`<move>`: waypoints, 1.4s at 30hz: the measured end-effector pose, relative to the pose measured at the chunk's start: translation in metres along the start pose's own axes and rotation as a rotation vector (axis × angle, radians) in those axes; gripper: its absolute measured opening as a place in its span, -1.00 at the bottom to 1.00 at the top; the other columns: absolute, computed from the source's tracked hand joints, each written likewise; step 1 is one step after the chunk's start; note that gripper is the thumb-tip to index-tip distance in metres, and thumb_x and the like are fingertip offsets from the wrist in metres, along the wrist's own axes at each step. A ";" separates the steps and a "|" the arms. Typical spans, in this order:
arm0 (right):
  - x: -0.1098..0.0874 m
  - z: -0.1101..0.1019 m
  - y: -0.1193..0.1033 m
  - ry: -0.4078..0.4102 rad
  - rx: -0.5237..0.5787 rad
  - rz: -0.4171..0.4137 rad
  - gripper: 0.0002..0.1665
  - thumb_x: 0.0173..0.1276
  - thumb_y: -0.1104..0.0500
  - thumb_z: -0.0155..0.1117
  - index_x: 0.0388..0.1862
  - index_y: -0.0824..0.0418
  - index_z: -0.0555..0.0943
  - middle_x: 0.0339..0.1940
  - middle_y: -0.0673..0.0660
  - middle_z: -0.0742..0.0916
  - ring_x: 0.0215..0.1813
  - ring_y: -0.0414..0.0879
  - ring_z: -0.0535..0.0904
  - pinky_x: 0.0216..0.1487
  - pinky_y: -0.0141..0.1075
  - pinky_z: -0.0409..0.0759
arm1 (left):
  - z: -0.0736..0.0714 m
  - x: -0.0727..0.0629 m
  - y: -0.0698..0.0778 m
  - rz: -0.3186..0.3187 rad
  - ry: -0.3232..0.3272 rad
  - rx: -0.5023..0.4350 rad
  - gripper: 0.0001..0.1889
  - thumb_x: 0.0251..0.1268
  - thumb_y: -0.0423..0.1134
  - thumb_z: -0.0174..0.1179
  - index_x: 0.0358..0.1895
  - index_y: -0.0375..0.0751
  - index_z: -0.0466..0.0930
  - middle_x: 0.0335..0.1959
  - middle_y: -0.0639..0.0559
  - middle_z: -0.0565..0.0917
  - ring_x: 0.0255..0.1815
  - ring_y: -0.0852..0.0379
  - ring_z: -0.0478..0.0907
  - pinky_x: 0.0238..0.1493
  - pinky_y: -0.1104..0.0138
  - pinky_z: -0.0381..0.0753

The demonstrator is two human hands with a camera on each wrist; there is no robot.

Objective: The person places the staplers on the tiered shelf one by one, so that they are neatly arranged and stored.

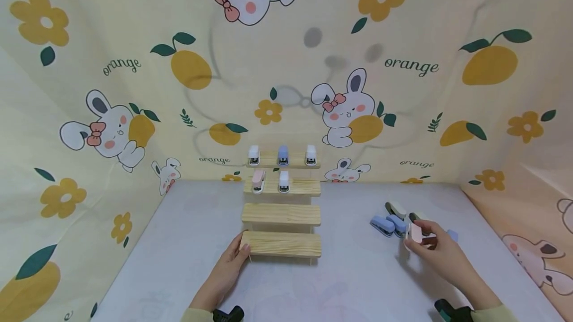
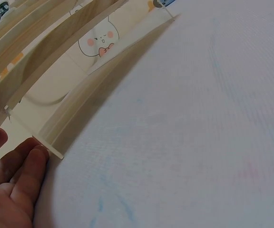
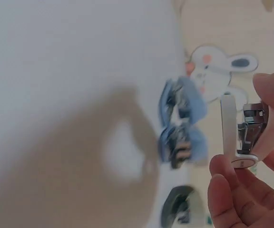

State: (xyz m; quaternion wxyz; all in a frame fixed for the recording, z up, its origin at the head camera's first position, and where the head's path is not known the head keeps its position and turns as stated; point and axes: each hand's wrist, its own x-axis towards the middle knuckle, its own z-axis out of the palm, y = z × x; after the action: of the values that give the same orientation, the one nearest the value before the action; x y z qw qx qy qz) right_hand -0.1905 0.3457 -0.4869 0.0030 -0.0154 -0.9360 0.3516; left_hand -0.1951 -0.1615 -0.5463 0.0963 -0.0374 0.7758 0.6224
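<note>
My left hand [image 1: 227, 263] grips the left end of the lowest step of a wooden stepped display rack [image 1: 282, 243], thumb on top. In the left wrist view its fingers curl beside the rack's thin leg [image 2: 49, 147]. My right hand [image 1: 443, 252] pinches a small pink stapler [image 1: 415, 233] above the table; the right wrist view shows its white base [image 3: 229, 126] and metal inside. Close by lie two blue staplers [image 1: 382, 225], a pale stapler with a dark green base [image 1: 396, 210] and another partly behind the hand. A blue piece [image 1: 453, 235] shows beyond the hand.
On the rack's top step stand a white stapler [image 1: 253, 155], a blue one [image 1: 283, 155] and another white one [image 1: 311, 155]. The step below carries a pink stapler [image 1: 258, 180] and a white one [image 1: 284, 181]. Printed cloth [image 1: 268, 53] walls the table's back and sides.
</note>
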 end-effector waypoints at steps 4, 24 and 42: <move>0.003 0.002 -0.016 0.067 0.021 -0.093 -0.09 0.28 -0.18 0.34 0.38 0.33 0.26 0.15 0.39 0.51 -0.06 0.15 0.60 -0.33 -0.35 0.63 | 0.000 0.000 0.001 0.005 0.000 0.008 -0.17 0.32 0.31 0.02 0.53 -0.04 0.06 0.52 -0.09 0.10 0.53 -0.12 -0.11 0.45 -0.10 -0.11; 0.041 0.052 -0.124 0.073 0.242 -0.218 -0.09 0.19 -0.24 0.39 0.38 0.10 0.24 0.14 0.14 0.52 0.03 0.03 0.54 -0.05 -0.13 0.62 | 0.001 0.000 0.002 -0.009 0.007 0.013 -0.17 0.31 0.31 0.03 0.53 -0.02 0.07 0.52 -0.07 0.12 0.54 -0.13 -0.11 0.45 -0.11 -0.12; 0.083 0.089 -0.193 0.065 0.309 -0.399 -0.19 0.22 -0.06 0.44 0.33 0.20 0.30 0.09 0.06 0.56 0.05 -0.06 0.51 0.08 -0.09 0.53 | 0.002 0.002 -0.001 -0.017 0.029 0.015 -0.14 0.29 0.33 0.02 0.53 -0.05 0.07 0.51 -0.13 0.14 0.52 -0.17 -0.08 0.44 -0.12 -0.10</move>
State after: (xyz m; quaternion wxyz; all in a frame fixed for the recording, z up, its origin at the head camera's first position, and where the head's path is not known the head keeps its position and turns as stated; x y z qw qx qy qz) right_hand -0.2797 0.1450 -0.4273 0.1046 0.1590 -0.8551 0.4823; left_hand -0.1963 -0.1594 -0.5479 0.0905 -0.0524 0.7813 0.6153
